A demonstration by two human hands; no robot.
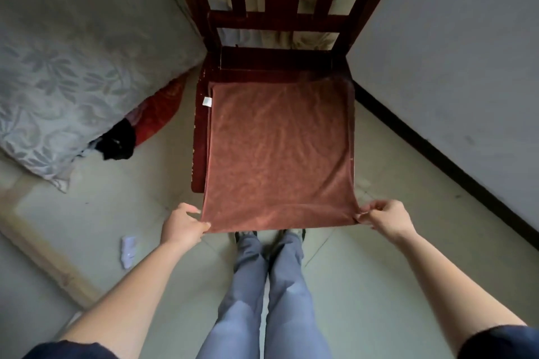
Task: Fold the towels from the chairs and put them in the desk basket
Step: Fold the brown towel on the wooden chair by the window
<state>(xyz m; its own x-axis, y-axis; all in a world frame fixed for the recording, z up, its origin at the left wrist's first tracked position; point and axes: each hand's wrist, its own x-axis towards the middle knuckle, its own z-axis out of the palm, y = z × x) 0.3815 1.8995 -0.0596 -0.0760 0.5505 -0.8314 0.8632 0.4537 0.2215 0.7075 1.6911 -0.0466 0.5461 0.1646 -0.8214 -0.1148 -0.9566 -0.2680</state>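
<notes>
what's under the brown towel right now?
The brown towel lies spread over the wooden chair seat; only the seat's left and back edges show. Left hand and right hand pinch its near corners. The covered seat surface cannot be seen.

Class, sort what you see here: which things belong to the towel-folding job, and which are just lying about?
Part of the job:
brown towel
wooden chair
left hand and right hand, each pinching a near towel corner

Just lying about:
white paper scrap on the floor
patterned bedding
red cloth
black cloth
</notes>
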